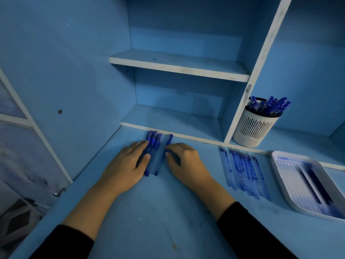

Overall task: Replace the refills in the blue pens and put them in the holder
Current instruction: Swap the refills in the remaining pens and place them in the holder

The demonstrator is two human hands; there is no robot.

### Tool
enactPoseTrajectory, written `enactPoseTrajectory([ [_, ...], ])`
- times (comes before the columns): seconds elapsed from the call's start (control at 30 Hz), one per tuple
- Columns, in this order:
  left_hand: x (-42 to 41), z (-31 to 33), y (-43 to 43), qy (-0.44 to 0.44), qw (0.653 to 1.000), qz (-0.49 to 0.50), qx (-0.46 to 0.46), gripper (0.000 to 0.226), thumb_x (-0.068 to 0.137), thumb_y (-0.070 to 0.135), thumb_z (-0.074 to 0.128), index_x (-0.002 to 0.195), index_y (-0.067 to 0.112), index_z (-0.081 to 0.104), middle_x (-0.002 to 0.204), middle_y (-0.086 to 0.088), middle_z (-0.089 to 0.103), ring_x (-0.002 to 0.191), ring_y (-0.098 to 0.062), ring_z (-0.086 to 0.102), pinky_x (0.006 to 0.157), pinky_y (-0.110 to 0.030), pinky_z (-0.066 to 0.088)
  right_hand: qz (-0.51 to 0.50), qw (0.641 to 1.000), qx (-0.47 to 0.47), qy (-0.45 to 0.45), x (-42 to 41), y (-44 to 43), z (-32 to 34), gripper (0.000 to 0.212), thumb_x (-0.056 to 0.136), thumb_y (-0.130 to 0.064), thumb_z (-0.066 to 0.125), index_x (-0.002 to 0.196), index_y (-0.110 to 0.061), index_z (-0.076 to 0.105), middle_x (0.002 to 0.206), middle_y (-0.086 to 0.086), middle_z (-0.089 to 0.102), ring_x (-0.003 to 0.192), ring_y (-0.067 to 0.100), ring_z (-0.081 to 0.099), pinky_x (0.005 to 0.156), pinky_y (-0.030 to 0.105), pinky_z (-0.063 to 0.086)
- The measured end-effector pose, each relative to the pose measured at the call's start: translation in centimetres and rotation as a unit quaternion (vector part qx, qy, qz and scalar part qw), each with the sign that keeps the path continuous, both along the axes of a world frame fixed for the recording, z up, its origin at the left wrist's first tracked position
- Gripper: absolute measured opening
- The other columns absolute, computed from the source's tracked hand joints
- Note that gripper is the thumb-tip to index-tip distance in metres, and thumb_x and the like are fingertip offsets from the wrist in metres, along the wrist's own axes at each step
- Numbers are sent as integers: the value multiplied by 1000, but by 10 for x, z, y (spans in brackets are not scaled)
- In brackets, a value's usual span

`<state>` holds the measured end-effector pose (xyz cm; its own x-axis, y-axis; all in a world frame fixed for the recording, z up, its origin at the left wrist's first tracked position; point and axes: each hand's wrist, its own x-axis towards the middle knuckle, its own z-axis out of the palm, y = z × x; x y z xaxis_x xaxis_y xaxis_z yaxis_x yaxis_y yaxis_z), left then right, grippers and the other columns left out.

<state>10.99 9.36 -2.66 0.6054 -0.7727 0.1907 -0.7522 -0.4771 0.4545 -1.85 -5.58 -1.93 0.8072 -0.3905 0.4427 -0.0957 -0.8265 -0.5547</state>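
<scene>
Blue desktop [158, 212] bears a bunch of blue pens [155, 156] between the hands, left hand [127, 165] flat-fingered on them, right hand [184, 159] curled at their right edge, whether pinching one I cannot tell; refills [244, 174], white tray [276, 165] and pen-filled holder [253, 128] lie beyond the right hand.

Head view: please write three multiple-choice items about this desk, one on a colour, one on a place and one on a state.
1. The tray is: A white; B red; C black.
2. The holder stands: A in the tray; B on the low shelf, right of the divider; C on a chair.
3. The holder is: A empty; B tipped over; C upright, with pens in it.
Answers: A, its rim and floor are white; B, it sits beside the divider; C, pen caps rise above its rim.
</scene>
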Motion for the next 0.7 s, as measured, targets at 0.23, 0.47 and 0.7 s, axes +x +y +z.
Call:
enactPoseTrajectory([
  [0.23, -4, 3, 0, -1, 1000, 4, -12, 50, 103, 33, 39, 152, 23, 32, 157, 4, 33, 147, -14, 22, 118, -24, 11, -58, 998, 21, 34, 7, 11, 1, 27, 82, -20, 69, 106, -7, 72, 101, 16, 62, 97, 33, 58, 86, 28, 45],
  [0.47, -5, 5, 1, 6, 1000, 3, -6, 51, 103, 35, 38, 153, 24, 30, 158, 6, 31, 148, -12, 19, 118, -25, 12, -74, 992, 69, 78, -4, 8, 11, 30, 84, -10, 63, 113, -10, 69, 102, 8, 55, 80, 15, 51, 76, 12, 39],
  [0.7, -5, 6, 3, 9, 999, 1, -48, 48, 103, 34, 41, 149, 22, 39, 154, 4, 39, 144, -12, 29, 114, -22, 20, -109, 975, 183, 60, -28, 4, 18, 31, 85, -6, 57, 109, -17, 72, 92, -1, 66, 78, 11, 58, 63, 1, 38],
])
